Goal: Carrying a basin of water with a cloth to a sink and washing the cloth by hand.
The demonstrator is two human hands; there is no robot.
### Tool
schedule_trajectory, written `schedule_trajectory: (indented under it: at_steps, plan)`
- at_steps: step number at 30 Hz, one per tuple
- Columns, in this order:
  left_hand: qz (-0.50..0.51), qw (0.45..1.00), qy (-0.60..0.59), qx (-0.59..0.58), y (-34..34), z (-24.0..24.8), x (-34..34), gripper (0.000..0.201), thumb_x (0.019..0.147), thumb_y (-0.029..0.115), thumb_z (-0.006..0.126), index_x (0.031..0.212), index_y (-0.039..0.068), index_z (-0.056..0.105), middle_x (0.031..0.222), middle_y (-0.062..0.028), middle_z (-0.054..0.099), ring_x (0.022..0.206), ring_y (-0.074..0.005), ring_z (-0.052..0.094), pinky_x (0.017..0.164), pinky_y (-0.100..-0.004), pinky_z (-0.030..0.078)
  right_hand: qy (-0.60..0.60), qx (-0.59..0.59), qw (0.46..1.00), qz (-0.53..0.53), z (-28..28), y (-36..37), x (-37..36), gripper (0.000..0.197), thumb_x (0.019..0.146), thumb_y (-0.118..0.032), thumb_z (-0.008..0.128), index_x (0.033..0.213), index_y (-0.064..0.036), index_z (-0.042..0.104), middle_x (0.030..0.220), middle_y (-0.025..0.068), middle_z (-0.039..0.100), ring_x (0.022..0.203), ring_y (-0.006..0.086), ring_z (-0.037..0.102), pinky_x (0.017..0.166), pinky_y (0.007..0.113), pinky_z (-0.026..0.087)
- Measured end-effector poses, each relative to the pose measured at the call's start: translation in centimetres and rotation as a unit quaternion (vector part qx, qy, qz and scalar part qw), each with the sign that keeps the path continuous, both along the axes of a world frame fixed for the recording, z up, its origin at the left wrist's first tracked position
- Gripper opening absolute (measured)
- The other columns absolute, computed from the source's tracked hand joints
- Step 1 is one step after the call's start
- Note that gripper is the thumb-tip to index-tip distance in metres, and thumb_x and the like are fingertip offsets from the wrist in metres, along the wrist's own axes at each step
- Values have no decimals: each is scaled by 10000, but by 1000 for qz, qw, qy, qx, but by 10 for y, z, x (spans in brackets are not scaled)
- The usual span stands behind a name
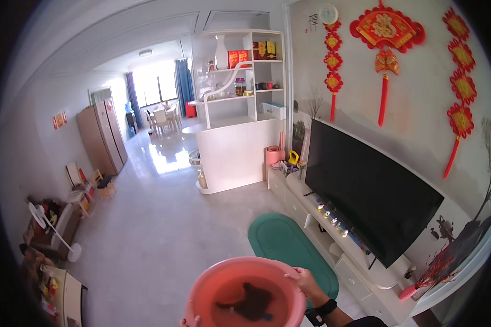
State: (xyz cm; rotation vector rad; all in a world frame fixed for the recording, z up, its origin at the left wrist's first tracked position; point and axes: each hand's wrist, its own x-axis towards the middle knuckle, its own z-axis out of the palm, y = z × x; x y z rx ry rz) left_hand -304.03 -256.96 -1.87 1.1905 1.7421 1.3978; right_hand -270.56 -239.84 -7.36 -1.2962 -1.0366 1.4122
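Observation:
A round pink basin (202, 279) is held up in front of me at the lower middle. Murky, reddish-looking liquid fills part of it, and a dark, soft-looking mass (252, 302), whose kind I cannot make out, lies inside. My right hand (305, 283) grips the basin's right rim, thumb over the edge; a dark band circles that wrist. At the lower left of the rim, only a few fingertips of my left hand (190, 322) show, closed on the edge. Most of that hand is out of the picture.
A green oval mat (282, 240) lies on the floor ahead. Along the right runs a white TV cabinet (289, 192) bearing a large television (365, 191). A white shelf divider (232, 158) stands ahead. At left are a standing fan (54, 231), a low table (65, 291) and a fridge (102, 136).

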Motion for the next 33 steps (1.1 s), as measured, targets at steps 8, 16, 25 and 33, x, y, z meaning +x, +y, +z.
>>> schedule_trajectory:
  at_steps: [8,16,25,33]
  plan:
    - [32,996,37,-77,162,5,-158,425,867,200,581,1229,-8,503,1217,-136,546,1073,-204,530,895,-303,410,9,42,999,-1,8,158,-150,347,789,-162,668,1052,38,563,919,61,623,792,105,588,714,240,488]
    - [146,983,41,-104,330,-15,-293,473,745,304,726,964,-90,583,818,-135,655,741,-137,605,655,-294,487,96,33,994,37,19,343,-299,360,774,-115,678,1065,44,537,934,87,624,816,124,591,728,257,488]
    - [193,969,-3,-153,493,3,-453,447,766,365,702,910,-44,593,750,-92,637,675,-115,585,602,-280,479,58,15,991,120,17,558,-464,365,782,-116,669,1077,41,521,967,94,613,830,135,595,743,255,485]
    - [166,976,-25,-135,638,28,-593,390,793,316,685,918,-36,574,753,-80,637,651,-95,593,562,-242,483,73,-1,993,97,70,679,-621,400,790,-124,661,1118,47,509,999,105,612,872,146,597,768,254,481]
